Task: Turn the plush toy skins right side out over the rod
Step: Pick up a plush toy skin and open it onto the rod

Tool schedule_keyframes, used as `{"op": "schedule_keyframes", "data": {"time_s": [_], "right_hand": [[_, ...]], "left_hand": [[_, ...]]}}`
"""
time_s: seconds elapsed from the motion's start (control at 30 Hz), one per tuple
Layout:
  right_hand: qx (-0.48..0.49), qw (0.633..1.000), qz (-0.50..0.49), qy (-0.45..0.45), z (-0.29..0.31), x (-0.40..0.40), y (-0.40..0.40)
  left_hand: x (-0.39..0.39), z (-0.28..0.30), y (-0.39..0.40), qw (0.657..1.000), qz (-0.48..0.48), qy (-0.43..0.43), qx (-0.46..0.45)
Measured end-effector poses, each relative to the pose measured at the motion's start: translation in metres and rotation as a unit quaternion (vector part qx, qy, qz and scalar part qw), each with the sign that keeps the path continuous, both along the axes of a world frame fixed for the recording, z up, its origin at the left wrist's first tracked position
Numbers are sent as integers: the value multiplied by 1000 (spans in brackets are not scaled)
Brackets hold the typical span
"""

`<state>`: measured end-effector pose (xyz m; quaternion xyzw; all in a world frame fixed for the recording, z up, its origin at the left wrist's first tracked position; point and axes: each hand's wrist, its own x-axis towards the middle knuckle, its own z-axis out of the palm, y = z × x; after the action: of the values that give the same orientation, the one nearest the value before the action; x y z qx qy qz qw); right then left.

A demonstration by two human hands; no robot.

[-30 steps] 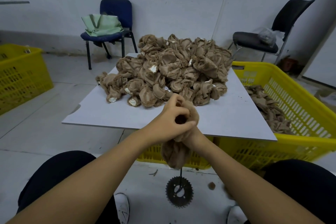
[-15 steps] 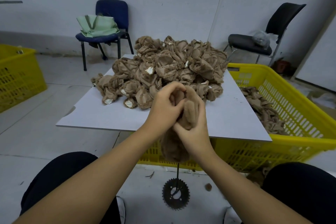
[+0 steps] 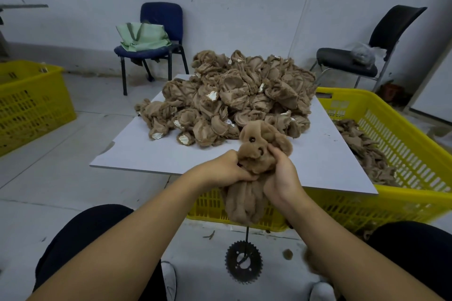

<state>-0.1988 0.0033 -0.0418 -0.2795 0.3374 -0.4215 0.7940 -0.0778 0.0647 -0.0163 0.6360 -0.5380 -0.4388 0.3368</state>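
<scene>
A brown plush toy skin [image 3: 256,151] stands upright over a thin dark rod [image 3: 247,236], its furry face with a black eye and nose showing at the top. My left hand [image 3: 227,170] grips the skin at its left side below the face. My right hand [image 3: 281,176] holds its right side, thumb pressed by the cheek. The rest of the skin hangs bunched below my hands. The rod rises from a dark toothed gear base [image 3: 243,264] on the floor. A big pile of inside-out brown skins [image 3: 232,95] lies on the white board [image 3: 137,151].
A yellow crate [image 3: 401,154] with several brown skins sits under and right of the board. Another yellow crate [image 3: 31,100] stands at far left. A blue chair [image 3: 159,32] with a green bag and a black chair [image 3: 367,56] stand by the wall. My knees flank the gear base.
The skin's furry face has come out at the top as both hands moved down its sides. Earlier my hands covered the top and only bunched fabric showed.
</scene>
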Motion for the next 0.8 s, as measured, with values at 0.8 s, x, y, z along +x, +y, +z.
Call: {"op": "schedule_keyframes", "data": {"time_s": [0.8], "right_hand": [[-371, 813, 16, 449, -6, -30, -24]], "left_hand": [[9, 11, 5, 986, 41, -161, 0]]}}
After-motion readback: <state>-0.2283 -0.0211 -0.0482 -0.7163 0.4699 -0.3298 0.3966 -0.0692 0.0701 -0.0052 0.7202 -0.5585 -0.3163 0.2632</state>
